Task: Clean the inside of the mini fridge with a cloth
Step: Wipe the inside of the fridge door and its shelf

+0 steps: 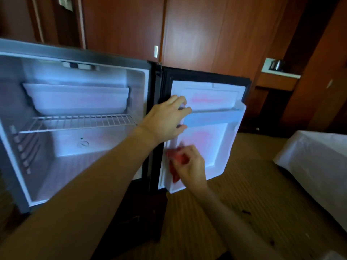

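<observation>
Meanwhile, right hand (pixel 190 166) (red cloth (pixel 175 164) gripped) against fridge door (pixel 216 147).

The room is dim and warm-toned, while the mini fridge (pixel 78 117) interior glows a cool blue-white, brightest near its top. Motion blur smears the right hand (pixel 189 166) and red cloth (pixel 175 166). Wide-angle distortion bends the edges, and everything looks soft.

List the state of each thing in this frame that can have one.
Fridge door: swung open.
Left hand: grips the door shelf rail.
Right hand: holds red cloth against the door's lower inside.
Wire shelf: in place, bare.
</observation>
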